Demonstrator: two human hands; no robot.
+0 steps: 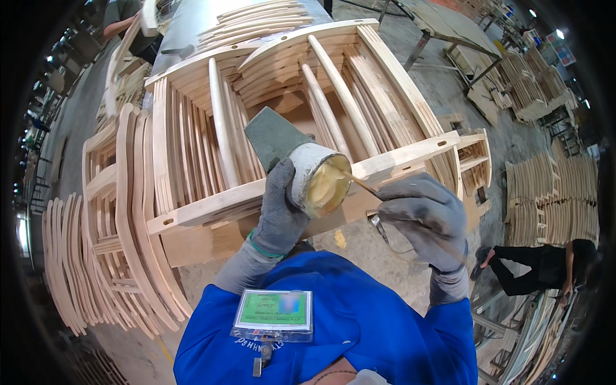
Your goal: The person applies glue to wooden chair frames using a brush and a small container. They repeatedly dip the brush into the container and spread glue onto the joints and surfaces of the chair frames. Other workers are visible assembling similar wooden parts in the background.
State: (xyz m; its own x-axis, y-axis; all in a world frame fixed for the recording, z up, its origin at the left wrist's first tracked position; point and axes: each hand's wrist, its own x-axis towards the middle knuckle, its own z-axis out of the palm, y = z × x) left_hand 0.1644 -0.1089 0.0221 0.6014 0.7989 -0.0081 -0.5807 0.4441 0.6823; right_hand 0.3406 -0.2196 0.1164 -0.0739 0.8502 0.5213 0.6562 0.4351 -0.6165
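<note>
My left hand [280,208], in a grey glove, grips a crusted grey pot [319,178] tilted toward me, with pale yellow paste inside, and a dark green flat scraper blade [273,136] pinned behind it. My right hand [425,218], also gloved, pinches a thin wooden stick [360,183] whose tip dips into the paste at the pot's rim. Just beyond both hands lies a bare wooden chair frame [308,90] with curved slats, its front rail [256,192] running under the pot.
Stacks of curved wooden chair parts [122,244] stand at my left. More stacked slats [552,192] sit at the right, where a person in black [545,263] crouches. Another person [122,19] works at the far left behind a grey table [192,19].
</note>
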